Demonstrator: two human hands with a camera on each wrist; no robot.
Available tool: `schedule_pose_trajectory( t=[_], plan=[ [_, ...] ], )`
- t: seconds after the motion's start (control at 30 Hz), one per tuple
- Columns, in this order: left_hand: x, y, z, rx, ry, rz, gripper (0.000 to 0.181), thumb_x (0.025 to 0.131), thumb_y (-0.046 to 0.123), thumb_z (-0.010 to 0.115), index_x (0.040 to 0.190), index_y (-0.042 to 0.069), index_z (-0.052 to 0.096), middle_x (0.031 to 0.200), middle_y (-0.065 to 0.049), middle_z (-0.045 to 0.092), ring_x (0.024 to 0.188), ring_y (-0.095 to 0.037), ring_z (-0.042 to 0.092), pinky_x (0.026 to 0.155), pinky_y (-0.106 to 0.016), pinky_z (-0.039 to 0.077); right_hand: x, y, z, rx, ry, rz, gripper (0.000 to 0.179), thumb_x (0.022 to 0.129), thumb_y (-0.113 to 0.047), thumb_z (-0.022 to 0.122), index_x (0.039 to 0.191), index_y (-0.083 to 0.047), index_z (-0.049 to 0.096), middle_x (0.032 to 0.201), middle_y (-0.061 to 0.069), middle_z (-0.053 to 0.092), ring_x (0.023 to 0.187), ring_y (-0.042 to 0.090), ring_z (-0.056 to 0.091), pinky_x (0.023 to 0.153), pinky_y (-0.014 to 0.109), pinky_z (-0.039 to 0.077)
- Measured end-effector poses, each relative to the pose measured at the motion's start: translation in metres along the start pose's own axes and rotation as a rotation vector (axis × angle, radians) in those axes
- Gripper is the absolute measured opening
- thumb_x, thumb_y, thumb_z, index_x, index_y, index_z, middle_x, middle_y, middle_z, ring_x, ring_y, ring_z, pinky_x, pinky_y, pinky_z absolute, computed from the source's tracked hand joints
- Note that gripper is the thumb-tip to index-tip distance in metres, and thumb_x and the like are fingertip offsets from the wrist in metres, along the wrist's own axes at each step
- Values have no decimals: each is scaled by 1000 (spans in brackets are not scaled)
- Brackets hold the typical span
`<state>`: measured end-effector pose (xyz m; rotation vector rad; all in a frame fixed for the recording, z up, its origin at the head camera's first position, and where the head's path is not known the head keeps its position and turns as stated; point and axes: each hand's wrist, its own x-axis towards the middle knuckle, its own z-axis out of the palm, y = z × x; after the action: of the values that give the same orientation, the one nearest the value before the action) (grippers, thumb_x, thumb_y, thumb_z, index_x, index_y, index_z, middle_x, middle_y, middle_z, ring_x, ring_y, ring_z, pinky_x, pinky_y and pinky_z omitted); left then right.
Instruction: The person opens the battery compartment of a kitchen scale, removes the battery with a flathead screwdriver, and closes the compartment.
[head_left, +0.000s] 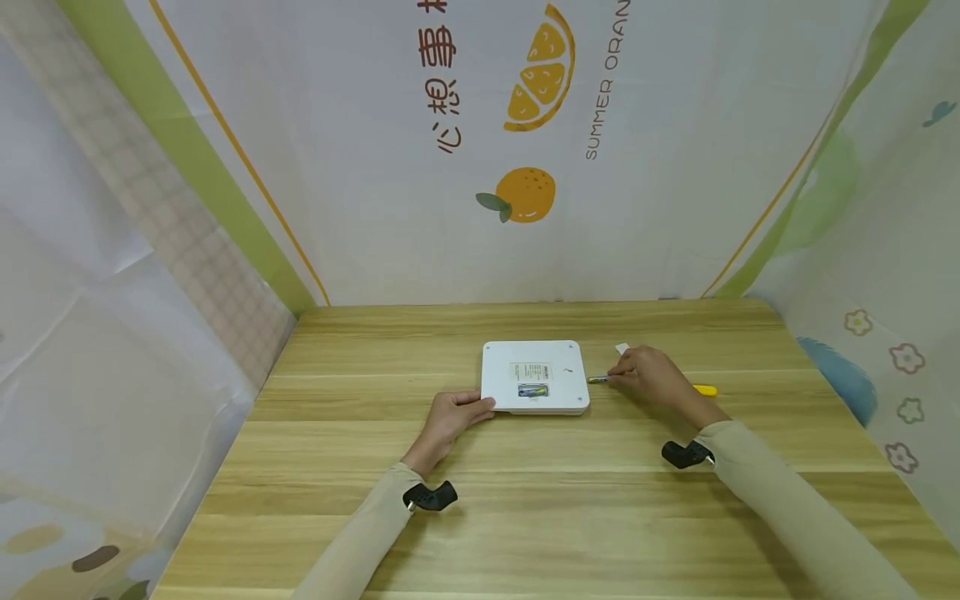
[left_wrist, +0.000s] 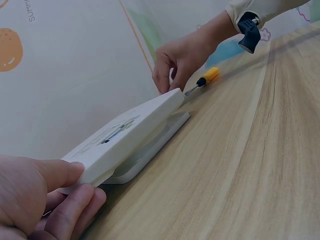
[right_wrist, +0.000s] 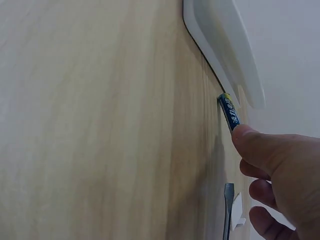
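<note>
A white kitchen scale (head_left: 498,358) lies with its underside up on the table, showing a label and an uncovered battery slot (head_left: 533,390) with battery in it. At its near left corner my left hand (head_left: 448,421) grips the edge, thumb on top and fingers below, as the left wrist view shows. On the other side, my right hand (head_left: 652,379) pinches a slim battery (right_wrist: 229,110) between thumb and fingers, one end pointing toward the scale. That battery is apart from the slot, beside the scale's right edge.
Beside my right hand lies a screwdriver (right_wrist: 228,205) with a yellow handle (left_wrist: 211,75), partly hidden by that hand in the head view. A small white piece (head_left: 622,347) rests just behind the hand. Printed cloth (head_left: 375,233) hangs along the table's back edge.
</note>
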<state>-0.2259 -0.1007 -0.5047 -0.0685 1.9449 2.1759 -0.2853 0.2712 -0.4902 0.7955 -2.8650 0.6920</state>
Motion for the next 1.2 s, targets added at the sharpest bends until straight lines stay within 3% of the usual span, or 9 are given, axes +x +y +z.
schedule_pose_trajectory(
  t=[0.23,0.57,0.67,0.8,0.93,1.2],
  plan=[
    [1,-2,1,0,9,-7,29,94,-7,69,118,-21,64,113,-31,69,90,-20,74,88,-31,65,-1,-2,2,-88,-9,-38,7,89,-15,81,92,-10,84,89,-3,74,80,16,57,66,32,53],
    [1,-2,1,-2,1,3,29,94,-7,68,118,-22,64,114,-31,69,89,-18,74,87,-30,65,-4,-7,3,-119,-10,-44,11,89,-18,82,95,-8,84,90,-1,75,77,14,55,63,28,48],
    [1,-2,1,0,1,-3,29,94,-7,69,118,-21,64,114,-31,69,89,-18,74,87,-29,65,-4,-6,1,-127,1,-47,15,88,-20,83,96,-7,83,91,1,76,80,17,58,64,31,53],
    [1,-2,1,7,-2,-6,29,94,-7,69,118,-21,64,114,-31,69,90,-19,74,87,-30,65,-5,-6,-2,-124,-1,-41,22,89,-22,81,102,-4,82,98,5,76,92,26,64,78,45,61],
    [1,-2,0,15,-1,-1,29,94,-6,69,118,-21,64,114,-31,69,91,-21,74,88,-31,65,-2,-7,-5,-109,-18,-15,25,91,-21,80,107,-2,80,107,11,75,104,34,65,91,54,60],
    [1,-1,0,7,4,-9,28,94,-6,69,118,-21,65,113,-30,70,91,-21,74,88,-31,65,12,-33,-17,-127,-17,-54,26,90,-20,81,112,-5,79,108,11,72,100,32,67,83,50,62]
  ],
)
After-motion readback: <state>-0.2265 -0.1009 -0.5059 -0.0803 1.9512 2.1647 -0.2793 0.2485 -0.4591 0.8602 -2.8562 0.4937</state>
